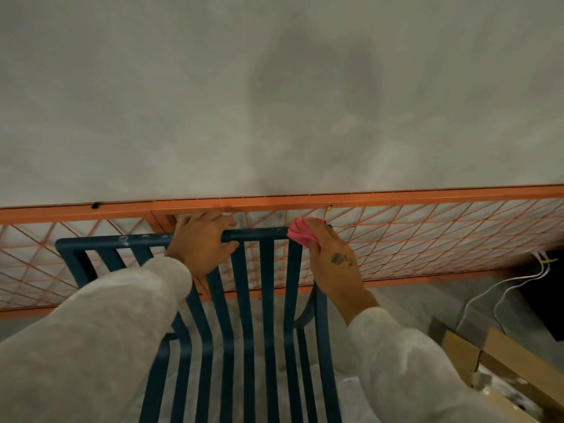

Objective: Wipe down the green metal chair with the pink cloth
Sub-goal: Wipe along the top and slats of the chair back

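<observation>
My left hand (pixel 203 242) grips the chair (pixel 259 300)'s top rail. My right hand (pixel 331 254) holds the bunched pink cloth (pixel 299 235) against its right corner; I should press firmly, wiping along it.

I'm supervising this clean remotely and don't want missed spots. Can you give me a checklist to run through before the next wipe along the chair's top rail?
1. Chair steadied: the left hand has its grip round the top rail of the green metal chair: ok.
2. Cloth in hand: the right hand holds the pink cloth bunched up: ok.
3. Cloth on metal: it lies against the rail's right end: ok.
4. Path along the rail: the left hand sits on the rail, in the cloth's way: not ok.
5. Rail clean: white marks show near its left end: not ok.
6. Cloth damp enough: cannot tell.
</observation>
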Action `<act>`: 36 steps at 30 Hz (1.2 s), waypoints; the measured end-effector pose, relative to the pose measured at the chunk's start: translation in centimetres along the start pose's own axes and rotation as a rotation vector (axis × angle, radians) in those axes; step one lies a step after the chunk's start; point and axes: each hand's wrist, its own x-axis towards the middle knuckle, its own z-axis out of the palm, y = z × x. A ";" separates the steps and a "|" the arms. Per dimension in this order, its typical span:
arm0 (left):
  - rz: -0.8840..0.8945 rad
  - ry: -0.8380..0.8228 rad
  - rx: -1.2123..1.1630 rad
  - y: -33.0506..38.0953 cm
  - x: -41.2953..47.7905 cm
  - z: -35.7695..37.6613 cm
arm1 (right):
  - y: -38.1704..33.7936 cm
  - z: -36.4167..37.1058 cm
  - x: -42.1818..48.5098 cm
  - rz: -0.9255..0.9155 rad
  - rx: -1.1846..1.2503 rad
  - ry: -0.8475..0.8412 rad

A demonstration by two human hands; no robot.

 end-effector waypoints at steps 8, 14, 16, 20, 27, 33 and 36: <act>-0.018 0.033 -0.049 -0.8 1.0 0.3 | -3.2 2.7 3.0 0.162 0.057 0.054; -0.017 0.027 -0.053 -1.0 1.2 0.4 | -3.1 2.7 0.3 -0.155 0.097 -0.046; 0.001 0.028 -0.102 -1.2 1.3 0.5 | -1.4 0.8 0.1 -0.210 0.036 -0.049; 0.024 0.028 -0.244 -1.6 1.3 0.9 | 0.3 -0.5 0.8 -0.030 0.030 -0.002; 0.037 -0.008 -0.236 -1.4 1.5 0.5 | -3.7 6.5 0.6 -0.087 0.136 0.029; 0.046 0.004 -0.227 -1.3 1.5 0.6 | -0.7 2.0 0.5 -0.128 -0.001 0.010; 0.055 0.010 -0.224 -1.3 1.6 0.6 | -0.1 0.6 1.6 0.105 -0.003 0.026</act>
